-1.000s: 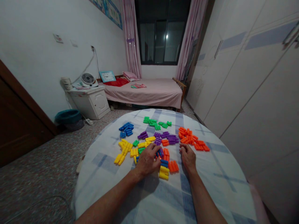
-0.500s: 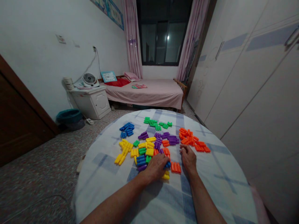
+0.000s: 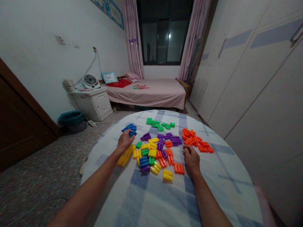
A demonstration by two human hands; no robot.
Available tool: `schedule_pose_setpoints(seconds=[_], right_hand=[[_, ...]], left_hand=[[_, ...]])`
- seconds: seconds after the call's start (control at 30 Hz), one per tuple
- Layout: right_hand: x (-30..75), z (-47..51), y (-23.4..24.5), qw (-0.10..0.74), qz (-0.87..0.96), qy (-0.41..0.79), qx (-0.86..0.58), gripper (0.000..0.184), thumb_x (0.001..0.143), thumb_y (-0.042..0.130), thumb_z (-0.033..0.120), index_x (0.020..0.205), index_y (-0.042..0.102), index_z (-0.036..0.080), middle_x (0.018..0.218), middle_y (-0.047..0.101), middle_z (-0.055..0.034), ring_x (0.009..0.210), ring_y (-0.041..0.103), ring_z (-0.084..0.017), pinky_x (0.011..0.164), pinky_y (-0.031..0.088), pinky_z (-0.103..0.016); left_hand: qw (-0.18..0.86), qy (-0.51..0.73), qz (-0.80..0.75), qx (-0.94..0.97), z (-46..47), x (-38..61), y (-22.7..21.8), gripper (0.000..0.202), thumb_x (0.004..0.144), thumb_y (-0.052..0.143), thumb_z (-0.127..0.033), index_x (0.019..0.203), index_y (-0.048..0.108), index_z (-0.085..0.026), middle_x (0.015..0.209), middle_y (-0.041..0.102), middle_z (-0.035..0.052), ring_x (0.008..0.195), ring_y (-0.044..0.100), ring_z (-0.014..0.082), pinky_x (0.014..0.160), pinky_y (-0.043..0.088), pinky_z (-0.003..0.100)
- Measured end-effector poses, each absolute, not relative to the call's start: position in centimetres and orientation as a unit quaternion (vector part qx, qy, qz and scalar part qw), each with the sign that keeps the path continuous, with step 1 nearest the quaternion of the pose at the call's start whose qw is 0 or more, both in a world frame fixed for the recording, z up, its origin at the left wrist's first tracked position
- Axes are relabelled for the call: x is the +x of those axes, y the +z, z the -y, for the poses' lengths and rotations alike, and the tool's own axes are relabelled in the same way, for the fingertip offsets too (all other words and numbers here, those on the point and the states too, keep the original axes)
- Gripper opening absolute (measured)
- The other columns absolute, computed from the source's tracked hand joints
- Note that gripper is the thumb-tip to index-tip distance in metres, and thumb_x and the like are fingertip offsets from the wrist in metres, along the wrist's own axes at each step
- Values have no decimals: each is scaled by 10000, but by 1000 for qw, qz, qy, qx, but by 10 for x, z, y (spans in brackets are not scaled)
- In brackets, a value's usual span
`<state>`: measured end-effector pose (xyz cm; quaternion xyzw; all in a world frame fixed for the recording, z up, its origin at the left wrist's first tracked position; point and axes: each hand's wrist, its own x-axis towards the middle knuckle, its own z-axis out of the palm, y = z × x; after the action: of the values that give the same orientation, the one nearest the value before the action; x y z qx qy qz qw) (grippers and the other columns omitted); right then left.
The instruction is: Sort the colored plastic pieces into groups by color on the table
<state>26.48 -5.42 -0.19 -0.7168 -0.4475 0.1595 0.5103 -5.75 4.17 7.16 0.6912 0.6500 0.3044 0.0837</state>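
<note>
My left hand [image 3: 125, 140] reaches to the far left of the table, its fingers closed on a blue building block [image 3: 133, 133] at the near side of the blue pile [image 3: 129, 127]. Under that forearm lies a yellow pile [image 3: 124, 158], partly covered. My right hand [image 3: 191, 159] rests on the cloth with its fingers curled, and I see nothing in them. It lies just below the orange pile [image 3: 191, 138] and beside a flat orange block [image 3: 179, 168]. Between the hands is a mixed heap of yellow, purple, green, blue and orange blocks [image 3: 152, 153].
Green blocks [image 3: 155, 124] lie at the far side of the round table, covered by a checked cloth [image 3: 156, 201]. A single yellow block [image 3: 168, 175] sits near the front. Beyond are a bed [image 3: 161, 91], a cabinet [image 3: 94, 102] and a tall wardrobe [image 3: 255, 88].
My left hand has moved from the middle of the heap to the blue pile at the far left, carrying a blue block. My right hand has stayed in place.
</note>
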Motion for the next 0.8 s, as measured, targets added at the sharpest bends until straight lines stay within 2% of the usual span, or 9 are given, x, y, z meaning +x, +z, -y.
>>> schedule_pose_setpoints(seconds=[0.1,0.2,0.27,0.37,0.53,0.8], right_hand=[[265,55,-2,508,450,158,-717,368,750,397,387,934,643,184,811,670,-50,733,615,-193,698,438,-308],[266,55,-2,506,454,156,-717,365,753,394,386,931,641,185,788,664,-47,722,614,-191,691,440,-304],[266,55,-2,505,455,153,-717,370,752,391,385,934,642,182,798,664,-51,718,613,-189,685,440,-302],[266,54,-4,504,456,148,-718,383,747,389,383,939,647,176,818,669,-60,721,610,-191,681,436,-302],[266,54,-5,504,456,146,-719,383,749,390,378,952,647,178,867,678,-69,748,612,-195,696,435,-307],[267,53,-7,502,458,149,-719,369,757,393,373,951,646,186,877,679,-62,778,622,-194,734,436,-309]], left_hand=[[64,294,-663,686,-59,-69,80,426,705,609,-235,1122,560,-159,1090,610,105,1027,572,255,893,456,380],[20,314,-615,723,-34,-57,77,546,719,613,-285,1238,490,-169,1298,484,133,1236,424,285,1033,349,433],[42,342,-557,756,2,-44,63,496,787,548,-324,1255,478,-175,1350,438,126,1285,376,255,1078,305,420],[124,361,-548,744,60,-26,30,497,850,468,-405,1308,426,-220,1430,355,110,1355,280,257,1108,256,471],[189,330,-592,710,97,-12,-4,625,829,499,-447,1375,345,-184,1496,216,165,1401,139,311,1118,208,516],[176,315,-581,730,71,10,-7,713,787,551,-464,1392,310,-174,1515,146,164,1407,49,332,1118,166,531]])
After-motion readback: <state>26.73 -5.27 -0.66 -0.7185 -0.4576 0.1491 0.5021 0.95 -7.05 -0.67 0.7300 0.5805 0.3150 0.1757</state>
